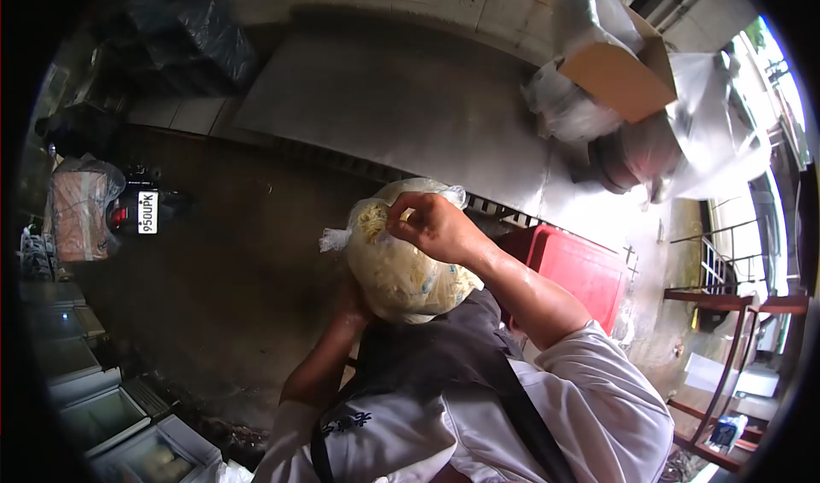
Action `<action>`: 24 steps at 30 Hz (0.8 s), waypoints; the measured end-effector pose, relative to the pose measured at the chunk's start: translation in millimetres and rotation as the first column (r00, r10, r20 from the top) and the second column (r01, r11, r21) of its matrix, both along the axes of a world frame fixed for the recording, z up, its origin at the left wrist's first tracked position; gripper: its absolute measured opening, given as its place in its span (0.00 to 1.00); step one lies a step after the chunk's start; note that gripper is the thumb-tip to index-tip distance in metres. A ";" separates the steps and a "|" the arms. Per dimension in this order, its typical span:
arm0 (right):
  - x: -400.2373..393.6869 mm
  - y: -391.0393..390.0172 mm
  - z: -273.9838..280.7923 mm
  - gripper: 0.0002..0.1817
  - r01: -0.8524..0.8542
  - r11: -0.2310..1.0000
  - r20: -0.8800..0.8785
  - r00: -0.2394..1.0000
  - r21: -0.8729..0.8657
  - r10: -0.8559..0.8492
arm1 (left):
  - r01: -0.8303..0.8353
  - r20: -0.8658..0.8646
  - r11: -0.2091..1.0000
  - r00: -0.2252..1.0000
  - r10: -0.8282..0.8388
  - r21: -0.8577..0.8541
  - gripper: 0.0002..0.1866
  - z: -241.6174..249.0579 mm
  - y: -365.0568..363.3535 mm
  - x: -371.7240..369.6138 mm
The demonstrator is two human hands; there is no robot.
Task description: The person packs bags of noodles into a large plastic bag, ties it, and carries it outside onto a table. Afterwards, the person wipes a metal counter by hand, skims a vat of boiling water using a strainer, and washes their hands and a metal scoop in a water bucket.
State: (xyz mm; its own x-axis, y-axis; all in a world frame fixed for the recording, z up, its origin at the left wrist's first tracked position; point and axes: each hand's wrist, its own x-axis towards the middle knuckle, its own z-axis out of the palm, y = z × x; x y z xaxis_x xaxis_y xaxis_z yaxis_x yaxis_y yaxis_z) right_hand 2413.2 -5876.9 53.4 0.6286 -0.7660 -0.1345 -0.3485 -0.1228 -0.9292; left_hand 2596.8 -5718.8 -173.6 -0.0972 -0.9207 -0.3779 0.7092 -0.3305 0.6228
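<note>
A large clear plastic bag (401, 282), full of pale yellow shredded food, is in front of my dark apron (427, 355). A twisted clear end of plastic (335, 240) sticks out at its left. My left hand (354, 299) holds the bag from its lower left side, its fingers hidden behind the bag. Over the top of the bag, my right hand (431, 227) is closed, thumb and fingers curled together beside the yellow shreds (371, 220). I cannot make out what is pinched between its fingertips.
A steel worktop (393, 90) stretches ahead. Beyond my right forearm stands a red bin (576, 269). An open cardboard box (619, 77) and plastic-wrapped goods are at the upper right. Open containers (158, 453) line the lower left; a number plate (148, 212) shows at left.
</note>
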 end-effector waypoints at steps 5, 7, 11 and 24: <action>-34.6 -167.3 -34.1 0.11 0.011 0.999 -0.241 0.971 0.041 0.000 | -0.067 -0.261 0.954 0.954 0.148 0.293 0.33 -71.1 -139.1 -59.1; -69.1 -239.4 -57.5 0.14 0.050 0.998 -0.269 0.961 -0.033 -0.057 | -0.072 -0.169 0.967 0.979 0.115 0.243 0.34 -111.5 -222.4 -82.9; -144.2 -365.8 -83.5 0.16 0.143 0.968 -0.339 0.918 -0.206 -0.208 | 0.266 -0.094 0.910 0.964 -0.248 0.319 0.38 -125.1 -384.2 -111.2; -325.4 -656.6 -347.5 0.13 -0.267 0.871 -0.908 0.206 -0.412 -0.366 | 0.005 0.287 0.876 0.944 -0.164 0.483 0.38 -77.1 -209.9 8.1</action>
